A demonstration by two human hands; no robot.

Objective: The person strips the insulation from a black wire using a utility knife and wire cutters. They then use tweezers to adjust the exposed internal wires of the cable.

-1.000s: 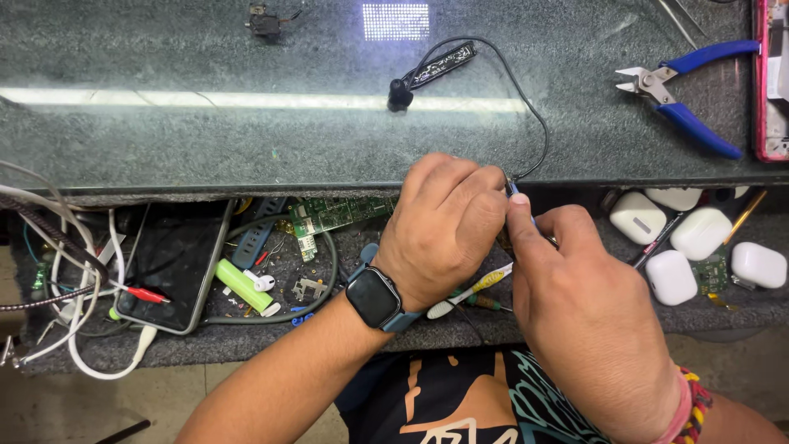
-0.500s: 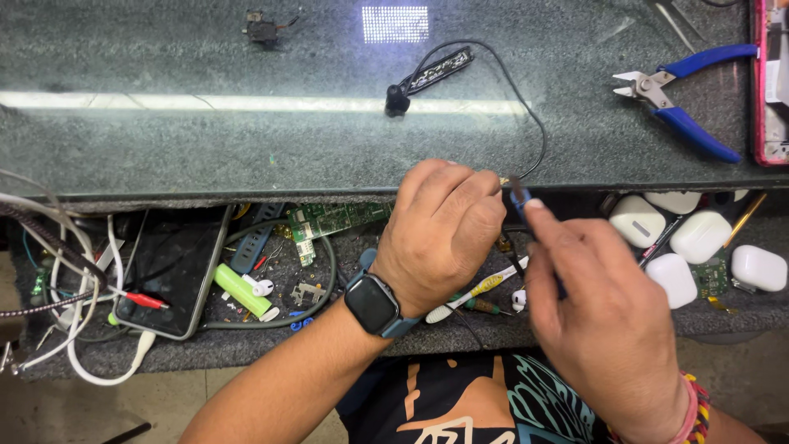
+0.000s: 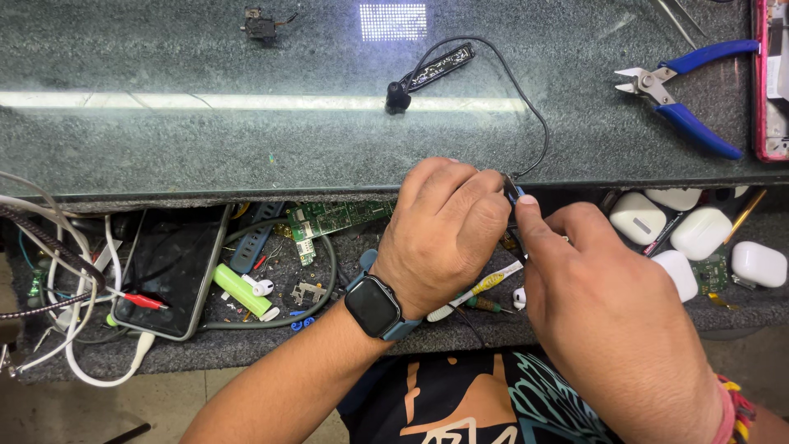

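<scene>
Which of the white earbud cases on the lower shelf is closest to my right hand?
The lower-left case, right beside the right hand. The other three sit higher or farther right.

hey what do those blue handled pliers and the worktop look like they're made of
Pliers: bare metal jaws, grey with a dull shine, and handles in smooth blue sleeves, probably plastic or rubber. Worktop: speckled grey-green stone, possibly granite, polished or under glass, since it mirrors a light strip sharply.

Glossy speckled stone-like worktop, blue plastic-handled metal pliers, smooth white plastic earbud cases, matt black cable
</scene>
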